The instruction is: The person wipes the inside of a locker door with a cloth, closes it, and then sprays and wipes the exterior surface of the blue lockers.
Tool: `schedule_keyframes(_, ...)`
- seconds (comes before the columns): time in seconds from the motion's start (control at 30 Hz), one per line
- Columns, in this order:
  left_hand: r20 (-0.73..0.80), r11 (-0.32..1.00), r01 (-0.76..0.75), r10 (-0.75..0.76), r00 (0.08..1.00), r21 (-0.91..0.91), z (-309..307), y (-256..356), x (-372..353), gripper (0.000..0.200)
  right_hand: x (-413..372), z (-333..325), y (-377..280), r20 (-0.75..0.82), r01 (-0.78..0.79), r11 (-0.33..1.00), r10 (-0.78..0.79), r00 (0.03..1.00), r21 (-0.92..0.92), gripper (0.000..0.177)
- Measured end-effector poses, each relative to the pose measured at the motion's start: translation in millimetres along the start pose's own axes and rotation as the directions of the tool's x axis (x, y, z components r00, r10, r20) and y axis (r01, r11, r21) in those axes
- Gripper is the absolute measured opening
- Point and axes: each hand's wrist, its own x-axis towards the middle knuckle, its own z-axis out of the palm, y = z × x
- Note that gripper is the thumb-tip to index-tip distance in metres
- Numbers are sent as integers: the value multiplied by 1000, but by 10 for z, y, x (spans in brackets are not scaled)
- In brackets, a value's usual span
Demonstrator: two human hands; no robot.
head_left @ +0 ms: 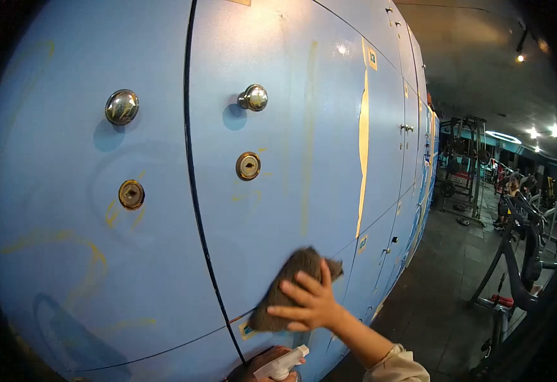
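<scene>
My right hand (310,302) presses a brown-grey cloth (291,274) flat against a blue locker door (272,216), its fingers spread over the fabric. The cloth lies near the door's lower edge, partly over a small number label (246,330). Below it, at the bottom of the view, my left hand (259,363) is wrapped around a spray bottle (281,364) with a white trigger head. Most of that hand and the bottle's body are cut off by the frame edge.
The door has a round metal knob (253,97) and a keyhole lock (248,166). The neighbouring door carries another knob (122,107) and lock (131,195). Peeling tape (363,153) runs down the right edge. Gym machines (520,248) stand on the dark floor (428,280) at right.
</scene>
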Motion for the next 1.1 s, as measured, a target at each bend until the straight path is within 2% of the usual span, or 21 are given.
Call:
schedule_keyframes(0.1, -55, 997, 9, -13, 998, -77, 98, -156, -177, 44, 708, -173, 430, -37, -87, 996, 87, 996, -1, 48)
schedule_keyframes(0.17, -132, 997, -36, 27, 991, -73, 131, -227, -247, 43, 1341, -322, 799, -151, -113, 994, 110, 982, -10, 55)
schedule_keyframes(0.2, -120, 991, -30, 14, 993, -128, 114, -212, -228, 41, 1663, -398, 974, -207, -120, 993, 112, 972, -23, 57)
schedule_keyframes(0.3, -83, 957, -4, -21, 996, -291, 74, -70, -94, 37, 2584, -493, 1578, -357, -64, 998, 52, 933, -22, 52)
schedule_keyframes(0.33, -71, 939, 5, -31, 997, -344, 59, -27, -41, 36, 2895, -533, 1790, -377, 17, 999, -34, 925, -49, 51)
schedule_keyframes(0.37, -56, 919, 13, -39, 998, -395, 41, -10, -1, 34, 3097, -718, 1654, -251, -129, 988, 103, 962, -86, 56)
schedule_keyframes(0.43, 28, 946, 131, -128, 991, -296, -1, -22, 31, 33, 3376, -784, 1706, -255, -57, 996, 39, 966, -65, 54)
schedule_keyframes(0.53, 141, 943, 301, -282, 949, -139, -43, -27, -3, 30, 3245, -723, 1587, -251, -75, 993, 49, 967, -95, 54)
schedule_keyframes(0.57, 151, 948, 295, -276, 949, -119, -60, 2, 3, 31, 3085, -704, 1505, -233, -82, 991, 55, 971, -109, 54)
schedule_keyframes(0.6, 162, 952, 288, -270, 949, -100, -81, 39, 15, 32, 2904, -548, 1467, -346, 6, 999, -19, 938, -38, 52)
schedule_keyframes(0.67, 134, 978, 156, -138, 981, -137, -117, 149, 46, 38, 2276, -475, 1151, -237, -99, 995, 94, 967, -8, 57)
schedule_keyframes(0.73, 79, 940, 136, -117, 990, -313, -39, 85, 25, 41, 1635, -392, 672, -134, -228, 973, 232, 963, 44, 60)
schedule_keyframes(0.77, 50, 911, 117, -106, 993, -396, -4, 54, 17, 43, 1312, -347, 457, -47, -245, 969, 245, 968, 14, 59)
schedule_keyframes(0.87, -43, 980, 96, -104, 994, -174, 50, 94, -71, 47, 469, -142, -53, 61, -207, 977, 204, 977, 57, 52)
schedule_keyframes(0.97, -129, 960, -179, 210, 969, 217, 64, 63, -50, 50, 125, -28, -188, 57, -96, 993, 92, 994, 62, 44)
schedule_keyframes(1.03, 34, 990, -5, 10, 999, -141, 33, -68, -47, 50, 265, -50, -90, 32, -57, 998, 55, 998, 40, 42)
schedule_keyframes(1.07, 135, 947, 103, -64, 989, -303, 21, -115, -45, 50, 372, -61, -46, 39, -55, 998, 54, 998, 15, 43)
schedule_keyframes(1.1, 153, 884, 202, -150, 977, -422, 23, -95, -63, 49, 538, -102, 11, 15, -51, 999, 51, 999, 10, 44)
